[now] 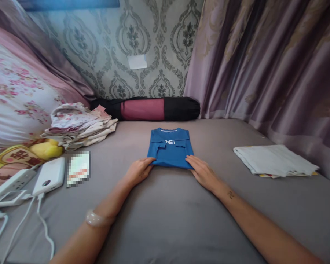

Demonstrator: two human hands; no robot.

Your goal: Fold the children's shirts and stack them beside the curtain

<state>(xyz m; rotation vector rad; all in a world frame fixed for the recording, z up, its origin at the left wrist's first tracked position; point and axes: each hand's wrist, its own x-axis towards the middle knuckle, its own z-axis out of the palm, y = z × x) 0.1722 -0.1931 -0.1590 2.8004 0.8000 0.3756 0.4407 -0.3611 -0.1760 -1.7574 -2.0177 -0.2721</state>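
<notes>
A blue long-sleeved shirt [172, 154] lies on the grey sheet in front of me, its sides and sleeves folded in to a narrow block. Its collar points away from me, and part of a white print shows between the sleeves. At the near left corner, my left hand [140, 171] grips the hem, thumb beneath and fingers on top. My right hand [203, 172] pinches the near right corner the same way. Between the two hands the near edge is slightly raised and curled.
To the right lies a folded white cloth [272, 159]. On the left are piled clothes [82, 124], a yellow plush toy [46, 148], a white power bank [49, 175], cables and a power strip [12, 185]. A black and maroon roll bag [143, 109] lines the far wall.
</notes>
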